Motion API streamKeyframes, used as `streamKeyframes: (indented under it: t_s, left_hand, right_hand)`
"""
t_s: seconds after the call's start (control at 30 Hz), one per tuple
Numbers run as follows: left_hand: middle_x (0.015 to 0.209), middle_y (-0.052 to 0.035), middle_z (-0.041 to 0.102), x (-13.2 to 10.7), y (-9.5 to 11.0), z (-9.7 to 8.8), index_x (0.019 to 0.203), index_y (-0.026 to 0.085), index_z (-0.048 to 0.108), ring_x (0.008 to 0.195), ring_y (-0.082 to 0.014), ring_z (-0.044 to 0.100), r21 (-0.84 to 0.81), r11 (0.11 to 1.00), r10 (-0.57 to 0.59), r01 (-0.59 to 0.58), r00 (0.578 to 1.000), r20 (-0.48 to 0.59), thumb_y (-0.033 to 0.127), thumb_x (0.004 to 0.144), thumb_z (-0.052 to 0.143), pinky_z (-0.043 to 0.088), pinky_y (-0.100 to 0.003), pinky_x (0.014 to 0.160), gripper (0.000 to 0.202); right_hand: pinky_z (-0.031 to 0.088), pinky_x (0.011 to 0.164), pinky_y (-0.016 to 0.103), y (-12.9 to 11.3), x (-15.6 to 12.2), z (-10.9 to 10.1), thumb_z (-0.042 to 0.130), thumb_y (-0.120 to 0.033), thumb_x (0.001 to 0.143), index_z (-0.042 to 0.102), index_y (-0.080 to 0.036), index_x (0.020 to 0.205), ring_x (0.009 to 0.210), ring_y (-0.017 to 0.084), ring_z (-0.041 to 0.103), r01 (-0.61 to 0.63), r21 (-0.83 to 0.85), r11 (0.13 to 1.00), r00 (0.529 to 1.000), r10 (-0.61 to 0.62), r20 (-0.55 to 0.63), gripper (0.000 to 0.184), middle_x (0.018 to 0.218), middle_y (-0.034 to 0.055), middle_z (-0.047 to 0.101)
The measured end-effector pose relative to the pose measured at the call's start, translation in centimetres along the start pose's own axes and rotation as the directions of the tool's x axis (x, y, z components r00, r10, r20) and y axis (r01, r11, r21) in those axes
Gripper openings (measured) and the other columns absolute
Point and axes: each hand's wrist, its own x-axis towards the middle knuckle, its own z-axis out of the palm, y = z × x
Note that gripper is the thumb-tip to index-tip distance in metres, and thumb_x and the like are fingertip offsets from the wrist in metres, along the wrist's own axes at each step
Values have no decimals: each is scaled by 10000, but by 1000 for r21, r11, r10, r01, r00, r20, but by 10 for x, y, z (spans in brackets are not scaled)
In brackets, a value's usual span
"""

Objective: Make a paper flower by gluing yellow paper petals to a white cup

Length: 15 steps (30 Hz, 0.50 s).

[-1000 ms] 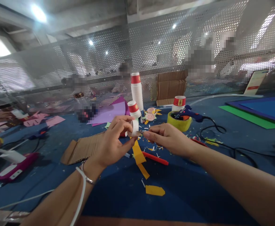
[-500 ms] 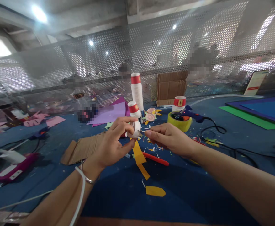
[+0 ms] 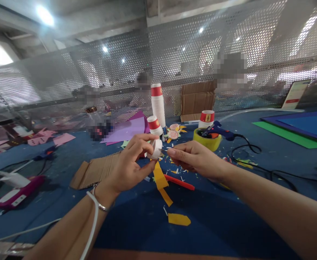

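My left hand (image 3: pixel 131 162) is closed around the rim of a short white paper cup piece (image 3: pixel 157 148), held tilted above the table. Facing it, my right hand (image 3: pixel 193 159) pinches a small, thin, dark blade-like piece (image 3: pixel 165 150) between thumb and forefinger. Its tip is at the cup piece's white side; whether it goes into the paper I cannot tell. Below my hands hangs or lies a folded strip of orange paper (image 3: pixel 159 177), and a red stick-shaped tool (image 3: pixel 180 182) lies beside it. A loose orange paper piece (image 3: pixel 179 219) is nearer to me.
Behind my hands stand a tall stack of paper cups (image 3: pixel 158 106) and a shorter one (image 3: pixel 154 124). To the right, a blue glue gun (image 3: pixel 223 133) rests on a yellow tape roll (image 3: pixel 208 142). Corrugated cardboard (image 3: pixel 97 169) and a purple power strip (image 3: pixel 18 195) lie left.
My right fingertips have shifted very slightly to the right, with the thin piece still pinched. My left hand keeps its hold on the cup piece.
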Motion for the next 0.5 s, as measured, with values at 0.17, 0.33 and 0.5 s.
streamKeyframes:
  t_s: [0.17,0.33,0.5]
  left_hand:
    - [1242,-89,589,2,2,-2,901,240,518,1104,-246,596,58,998,13,-13,1000,10,131,829,677,555,-351,758,206]
    - [1229,-83,596,3,3,-2,906,237,523,1052,-226,607,90,996,18,-19,1000,19,126,828,677,533,-326,718,206]
    - [1219,-82,599,4,5,-2,902,230,525,1045,-215,609,95,995,-7,3,999,40,112,829,669,533,-321,724,200]
  right_hand:
    - [185,411,251,1,0,-1,550,-631,910,507,-195,620,431,67,271,0,-20,1000,1000,0,-6,525,495,-68,380]
    - [185,417,250,2,0,-1,543,-627,917,505,-193,622,442,69,279,2,-38,999,1000,-3,-14,527,508,-64,386]
    - [194,425,249,4,1,-1,550,-659,898,497,-193,615,449,70,285,12,-53,999,1000,-13,-15,548,511,-62,391]
